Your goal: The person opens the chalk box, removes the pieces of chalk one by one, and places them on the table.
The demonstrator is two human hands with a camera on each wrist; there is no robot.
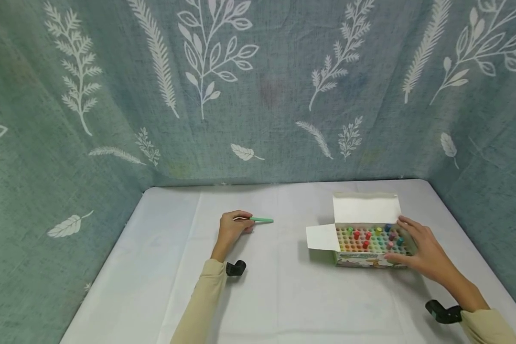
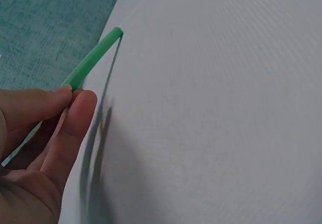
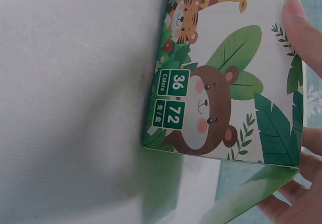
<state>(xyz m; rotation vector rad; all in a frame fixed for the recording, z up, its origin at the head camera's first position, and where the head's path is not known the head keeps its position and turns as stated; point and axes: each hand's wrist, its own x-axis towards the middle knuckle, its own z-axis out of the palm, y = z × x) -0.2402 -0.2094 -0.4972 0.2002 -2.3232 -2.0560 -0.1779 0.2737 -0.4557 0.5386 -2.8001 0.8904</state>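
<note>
A green chalk stick is pinched between the thumb and fingers of my left hand, over the middle of the table. The left wrist view shows the chalk slanting up from the fingertips, its far end at or close to the cloth. My right hand grips the right end of an open chalk box, thumb at the front and fingers at the back. Several coloured chalk ends stand in the box's holed insert. On the box side, the right wrist view shows a bear, a giraffe and a tiger.
The box's white lid stands raised at the back, and a white side flap sticks out to the left. White cloth covers the table. A blue-green leaf-patterned curtain hangs behind and at both sides.
</note>
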